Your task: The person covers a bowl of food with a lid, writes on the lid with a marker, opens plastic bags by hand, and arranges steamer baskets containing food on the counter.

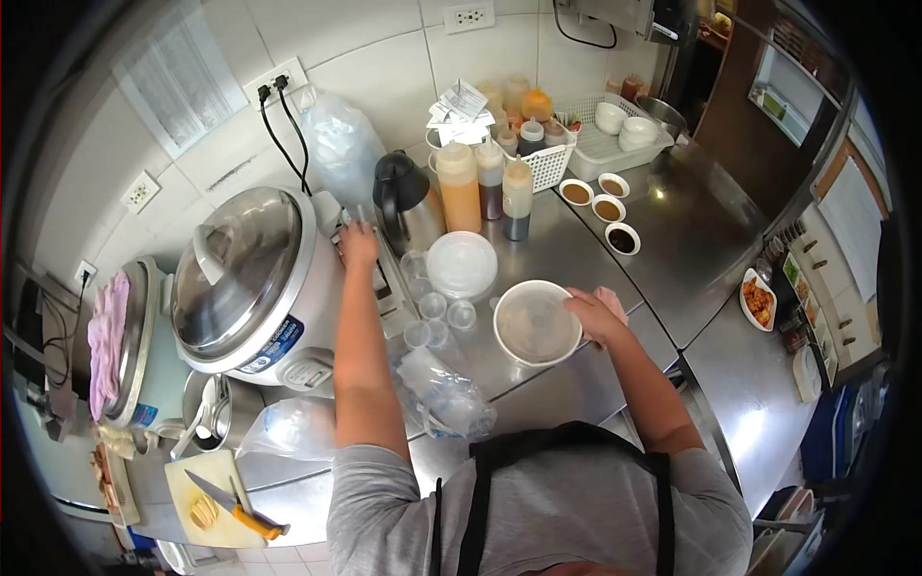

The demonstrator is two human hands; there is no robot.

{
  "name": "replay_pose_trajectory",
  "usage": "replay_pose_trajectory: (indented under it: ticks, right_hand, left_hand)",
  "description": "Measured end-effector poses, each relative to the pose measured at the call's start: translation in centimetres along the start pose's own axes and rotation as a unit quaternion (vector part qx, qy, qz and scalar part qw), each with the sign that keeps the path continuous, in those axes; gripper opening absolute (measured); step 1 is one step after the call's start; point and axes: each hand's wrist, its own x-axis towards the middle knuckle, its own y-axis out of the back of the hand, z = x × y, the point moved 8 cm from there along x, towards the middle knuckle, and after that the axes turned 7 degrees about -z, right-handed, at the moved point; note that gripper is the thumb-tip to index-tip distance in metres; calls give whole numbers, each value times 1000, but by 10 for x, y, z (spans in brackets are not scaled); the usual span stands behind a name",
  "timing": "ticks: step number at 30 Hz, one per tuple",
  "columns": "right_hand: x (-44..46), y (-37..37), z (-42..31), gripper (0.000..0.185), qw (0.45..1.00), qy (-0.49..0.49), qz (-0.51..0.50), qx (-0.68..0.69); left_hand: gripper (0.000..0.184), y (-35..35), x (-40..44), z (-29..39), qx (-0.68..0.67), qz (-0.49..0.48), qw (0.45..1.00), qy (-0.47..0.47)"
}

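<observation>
My right hand (597,318) grips the rim of a round white takeout bowl (538,324) with a translucent top over the metal counter. Something pale pink, perhaps a cloth (612,303), shows beside those fingers. My left hand (358,246) reaches between the rice cooker (252,288) and the thermos jug (407,204), its fingers bent over something I cannot make out. Below it lies a narrow grey-white tray or device (390,293). Several small clear cups (433,306) and a stack of round plastic lids (462,265) stand between my hands.
Squeeze bottles (457,189) stand behind the lids, near a white basket (550,168). Several sauce bowls (622,239) sit at the back right. Plastic bags (447,394) lie near my body. A knife (230,501) rests on a cutting board (180,477) at the left.
</observation>
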Motion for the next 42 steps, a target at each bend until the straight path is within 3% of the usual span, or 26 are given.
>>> replay_pose_trajectory:
  ticks: [4,7,12,13,14,16,17,20,21,24,25,28,31,34,35,38,40,42]
  right_hand:
    - [19,-7,26,37,999,8,-29,27]
    - [31,-10,25,38,991,104,-37,78]
    - [57,-7,44,39,965,236,44,105]
    - [38,8,32,40,936,293,184,-61]
    - [22,9,17,39,914,332,213,-92]
    - [-14,3,-12,39,863,403,264,-155]
    - [-28,-3,-23,39,867,415,246,-127]
    - [-21,-31,-17,39,943,322,86,2]
    - [-34,-36,-28,30,823,553,125,34]
    - [-12,-46,0,19,848,453,-8,276]
    - [-2,-46,20,14,892,374,21,255]
    - [-36,-41,14,7,867,364,5,340]
    - [-40,-42,20,14,882,353,9,313]
    - [-41,-43,22,16,899,411,70,133]
    - [-44,-43,21,17,913,377,45,151]
    - [-49,-41,13,18,927,307,-9,217]
    - [-39,-42,19,17,911,310,-23,271]
    - [-37,-29,28,16,914,281,83,281]
  left_hand:
    - [43,13,-29,19,26,62,997,-25]
    - [43,21,-62,40,3,95,994,-61]
    - [43,29,-115,98,9,146,961,-235]
    - [42,35,-131,116,10,150,950,-275]
    - [42,38,-149,136,21,145,937,-317]
    - [41,41,-198,177,7,95,915,-393]
    - [40,40,-226,195,-18,49,903,-426]
    - [37,16,-303,229,-77,-94,853,-507]
    - [36,7,-322,232,-89,-126,835,-529]
    - [29,-6,-328,220,-263,-199,812,-482]
    - [24,-8,-324,209,-246,-151,839,-462]
    - [23,-49,-320,167,-278,-270,884,-262]
    - [24,-40,-337,176,-126,-292,893,-318]
    - [26,-38,-350,182,-169,-318,868,-342]
    - [25,-45,-356,176,-120,-298,876,-360]
    - [22,-57,-368,176,-286,-411,808,-310]
    - [18,-71,-372,173,-399,-519,737,-168]
    - [17,-80,-381,170,-491,-599,632,-25]
